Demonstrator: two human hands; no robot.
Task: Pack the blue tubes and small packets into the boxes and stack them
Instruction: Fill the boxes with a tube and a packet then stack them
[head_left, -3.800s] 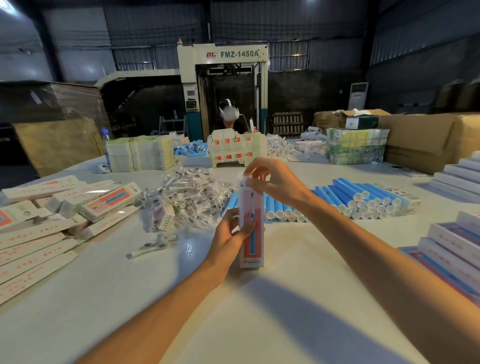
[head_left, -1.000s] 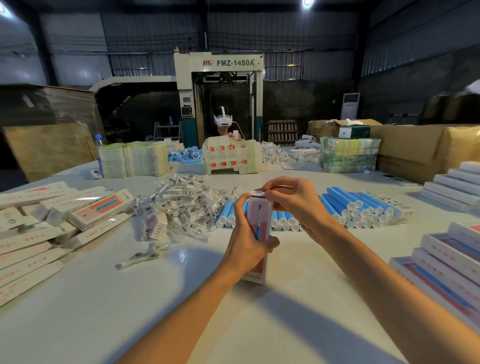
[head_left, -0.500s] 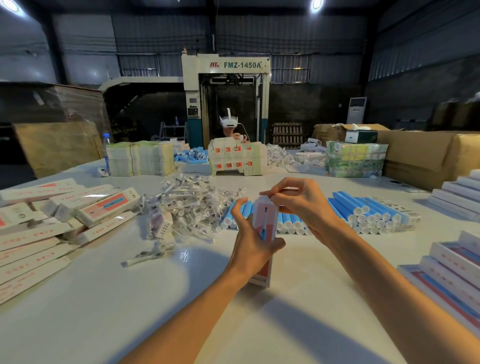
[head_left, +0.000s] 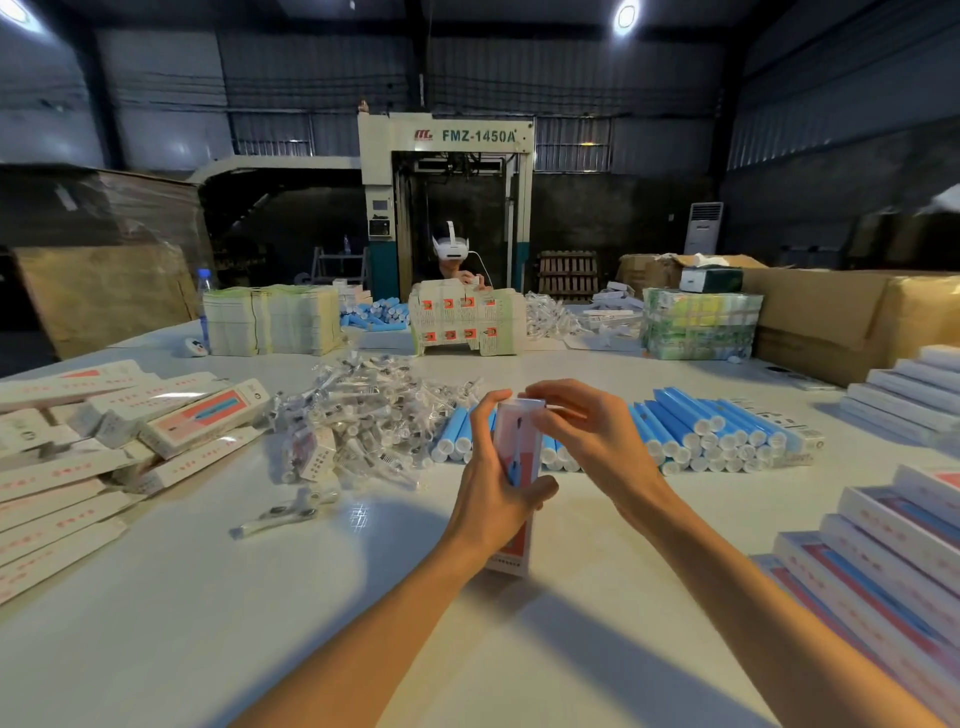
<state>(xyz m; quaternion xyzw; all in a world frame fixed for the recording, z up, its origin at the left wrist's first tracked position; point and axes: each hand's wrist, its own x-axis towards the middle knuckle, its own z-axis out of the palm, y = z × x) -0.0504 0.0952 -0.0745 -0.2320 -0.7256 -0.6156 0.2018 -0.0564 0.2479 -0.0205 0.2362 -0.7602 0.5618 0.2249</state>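
Two sets of fingers are on one box (head_left: 521, 457). The left fingers (head_left: 483, 421) curl round its side and grip it, so it stands up tall on the table (head_left: 208, 649). The right fingers (head_left: 545, 389) bend over the top end and pinch the small flap there. The flap looks almost shut, so I think the job right now is closing the top. I cannot see what is inside.

To do it well, the left hand (head_left: 493, 504) should hold the box tight but not squash it. A squashed box has a bent mouth, and then the flap will not slide in. The right hand (head_left: 592, 441) should tuck the flap in straight and push down until the top is flat. The bottom end should stay on the table so nothing slips out.

Just behind the hands lie the blue tubes (head_left: 717, 431) in a row. The packets (head_left: 363, 415) sit in a heap beside them, to the left. Far left is a pile of loose boxes (head_left: 78, 467). On the right is a neat stack (head_left: 883, 545), and the shut box likely goes there.
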